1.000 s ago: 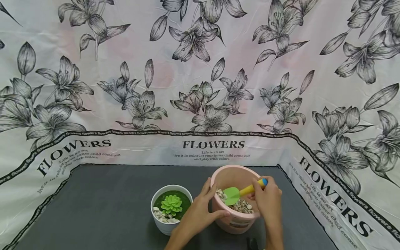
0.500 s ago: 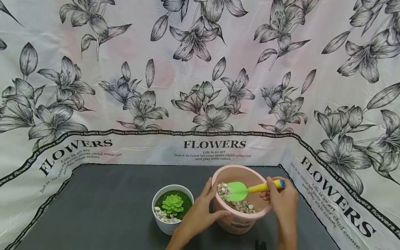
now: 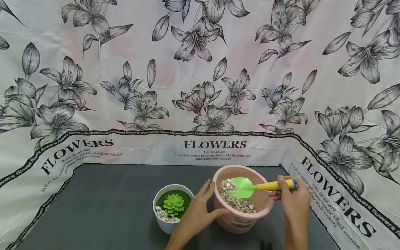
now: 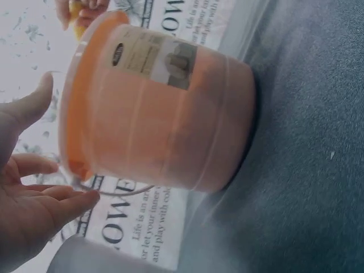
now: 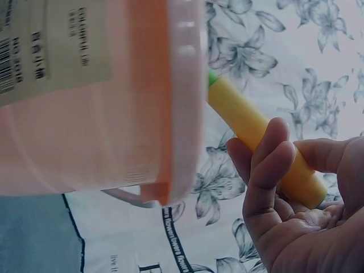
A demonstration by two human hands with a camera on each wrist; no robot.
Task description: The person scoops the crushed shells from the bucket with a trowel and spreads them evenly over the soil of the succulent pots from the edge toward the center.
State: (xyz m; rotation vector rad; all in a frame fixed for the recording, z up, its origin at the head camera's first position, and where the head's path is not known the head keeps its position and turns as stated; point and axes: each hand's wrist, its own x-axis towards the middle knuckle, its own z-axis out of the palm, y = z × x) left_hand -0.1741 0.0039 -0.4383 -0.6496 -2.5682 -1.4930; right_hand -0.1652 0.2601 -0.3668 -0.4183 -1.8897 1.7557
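Observation:
My right hand [image 3: 295,201] grips the yellow handle of a small toy shovel [image 3: 272,186]. Its green blade [image 3: 244,188] is inside the pink bucket [image 3: 239,222], tipped toward the left, with whitish gravel [image 3: 228,186] at its tip. More gravel [image 3: 240,203] lies at the bottom of the bucket. My left hand [image 3: 197,215] is at the bucket's left rim, fingers fairly straight and thumb spread toward the front. In the left wrist view, the left hand [image 4: 34,205] is beside the rim. The right wrist view has the fingers [image 5: 264,187] curled round the handle [image 5: 256,131].
Left of the bucket stands a white pot [image 3: 167,225] with a green succulent [image 3: 173,204] and white stones. A black object [image 3: 266,246] is cut off at the front edge of the dark grey tabletop [image 3: 103,208]. Flower-printed cloth [image 3: 215,149] hangs behind.
My right hand has moved right and drawn the shovel the same way, its blade shifting from the left gravel toward the bucket's middle. The left hand stays at the rim.

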